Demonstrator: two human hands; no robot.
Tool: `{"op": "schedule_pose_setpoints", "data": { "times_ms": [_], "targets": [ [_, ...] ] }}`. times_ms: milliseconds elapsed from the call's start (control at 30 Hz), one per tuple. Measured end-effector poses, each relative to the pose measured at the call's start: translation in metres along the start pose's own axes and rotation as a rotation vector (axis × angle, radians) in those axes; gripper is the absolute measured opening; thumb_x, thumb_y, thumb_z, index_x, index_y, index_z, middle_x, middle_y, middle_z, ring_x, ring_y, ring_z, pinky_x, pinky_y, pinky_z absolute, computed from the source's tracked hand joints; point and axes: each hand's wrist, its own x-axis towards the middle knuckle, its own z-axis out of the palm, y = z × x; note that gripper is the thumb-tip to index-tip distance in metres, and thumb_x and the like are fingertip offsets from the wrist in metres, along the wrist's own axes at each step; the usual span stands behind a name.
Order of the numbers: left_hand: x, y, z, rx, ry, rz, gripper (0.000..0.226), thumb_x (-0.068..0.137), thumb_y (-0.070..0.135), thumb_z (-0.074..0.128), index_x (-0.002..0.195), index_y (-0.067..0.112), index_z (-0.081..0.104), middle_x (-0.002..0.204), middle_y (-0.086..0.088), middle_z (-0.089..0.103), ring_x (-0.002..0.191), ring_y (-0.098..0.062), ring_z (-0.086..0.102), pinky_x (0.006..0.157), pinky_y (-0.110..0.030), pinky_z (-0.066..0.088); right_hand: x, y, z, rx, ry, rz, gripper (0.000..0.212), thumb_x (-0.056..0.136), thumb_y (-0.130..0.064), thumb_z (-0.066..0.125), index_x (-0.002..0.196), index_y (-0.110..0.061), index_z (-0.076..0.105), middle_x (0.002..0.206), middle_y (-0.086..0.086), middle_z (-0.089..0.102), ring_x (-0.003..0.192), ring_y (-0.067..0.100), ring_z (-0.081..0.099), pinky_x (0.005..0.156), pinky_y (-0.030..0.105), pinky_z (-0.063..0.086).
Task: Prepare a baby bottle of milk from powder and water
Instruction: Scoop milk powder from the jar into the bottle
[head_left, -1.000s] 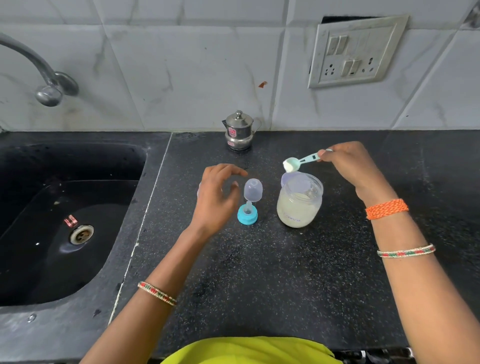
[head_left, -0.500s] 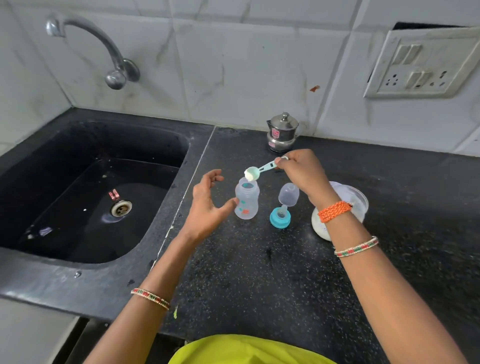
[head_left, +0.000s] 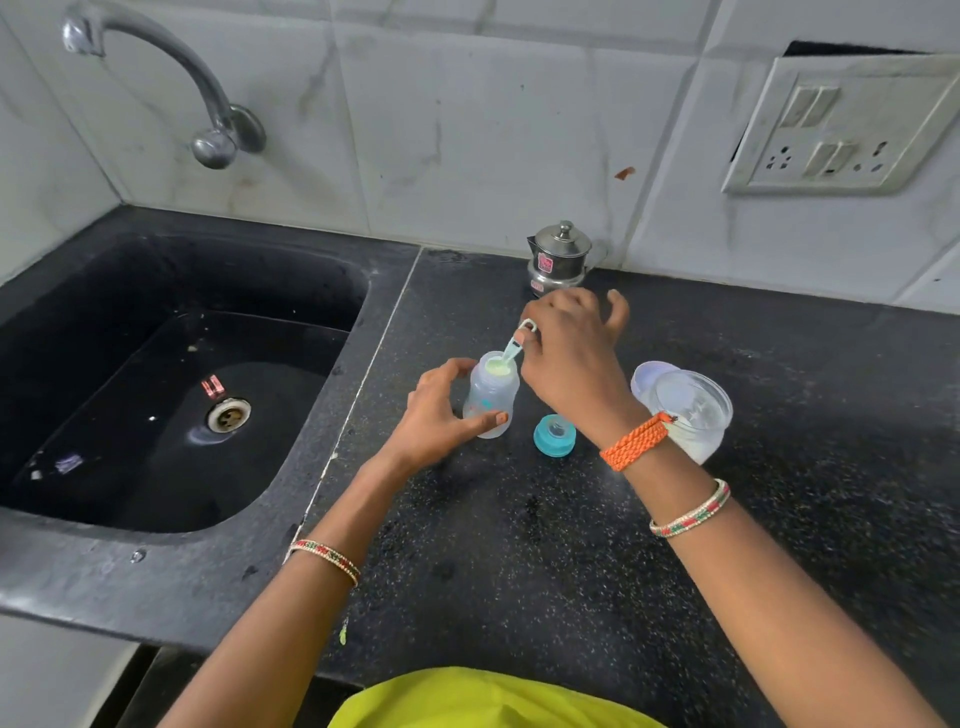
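A small clear baby bottle (head_left: 491, 395) stands upright on the black counter (head_left: 545, 545) beside the sink. My left hand (head_left: 439, 415) wraps around its lower body. My right hand (head_left: 571, 358) pinches a light blue scoop (head_left: 511, 351) tipped down into the bottle's open mouth, where pale powder shows. The teal bottle ring with its teat (head_left: 555, 435) rests on the counter just right of the bottle. An open glass jar of milk powder (head_left: 693, 415) stands behind my right wrist, partly hidden by it.
A black sink (head_left: 171, 384) with a drain lies to the left, a steel tap (head_left: 171, 83) above it. A small steel lidded pot (head_left: 561, 257) stands against the tiled wall. A switch and socket plate (head_left: 847, 124) hangs at the upper right.
My right hand carried the loaded scoop from above the jar to the bottle and tipped it into the mouth. My left hand closed around the bottle. The view shifted left and down.
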Motion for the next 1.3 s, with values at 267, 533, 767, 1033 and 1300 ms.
{"op": "schedule_pose_setpoints", "data": {
  "times_ms": [267, 533, 767, 1033, 1300],
  "targets": [
    [0.000, -0.007, 0.010, -0.020, 0.098, 0.065, 0.052, 0.071, 0.034, 0.080, 0.116, 0.024, 0.055, 0.109, 0.014, 0.059, 0.108, -0.009, 0.053, 0.087, -0.024, 0.038, -0.036, -0.004, 0.001, -0.115, 0.115, -0.251, 0.015, 0.072, -0.011, 0.062, 0.081, -0.017, 0.072, 0.107, 0.008, 0.067, 0.116, 0.031, 0.056, 0.105, 0.051, 0.015],
    [-0.004, -0.008, 0.011, -0.005, 0.118, 0.075, 0.052, 0.071, 0.036, 0.079, 0.116, 0.024, 0.057, 0.103, 0.017, 0.058, 0.100, -0.004, 0.054, 0.077, -0.011, 0.035, -0.050, -0.001, 0.009, -0.073, 0.271, -0.288, 0.022, 0.080, -0.016, 0.049, 0.084, -0.018, 0.071, 0.098, 0.000, 0.069, 0.101, 0.025, 0.061, 0.102, 0.050, 0.024],
    [-0.006, -0.006, 0.012, 0.016, 0.114, 0.065, 0.053, 0.072, 0.037, 0.078, 0.118, 0.022, 0.056, 0.108, 0.011, 0.061, 0.104, -0.009, 0.053, 0.081, -0.024, 0.038, -0.053, 0.000, 0.014, -0.063, 0.324, -0.271, 0.022, 0.079, -0.009, 0.050, 0.084, -0.018, 0.070, 0.091, -0.002, 0.068, 0.094, 0.025, 0.061, 0.101, 0.052, 0.028],
    [-0.006, 0.001, 0.008, 0.044, 0.031, 0.015, 0.062, 0.074, 0.037, 0.077, 0.124, 0.021, 0.045, 0.121, 0.007, 0.051, 0.120, -0.017, 0.043, 0.096, -0.038, 0.042, -0.045, 0.009, 0.000, 0.635, 0.331, 0.188, 0.013, 0.089, -0.005, 0.056, 0.087, -0.012, 0.066, 0.088, 0.001, 0.061, 0.081, 0.019, 0.059, 0.072, 0.035, 0.047],
    [-0.030, 0.037, 0.007, 0.116, 0.295, 0.296, 0.068, 0.075, 0.047, 0.067, 0.132, 0.032, 0.033, 0.132, 0.009, 0.040, 0.125, -0.005, 0.031, 0.103, -0.031, 0.024, -0.044, 0.088, -0.060, 0.851, 0.482, 0.523, 0.025, 0.085, -0.002, 0.060, 0.083, -0.027, 0.059, 0.090, 0.013, 0.068, 0.075, 0.020, 0.064, 0.073, 0.033, 0.054]
  ]
}}
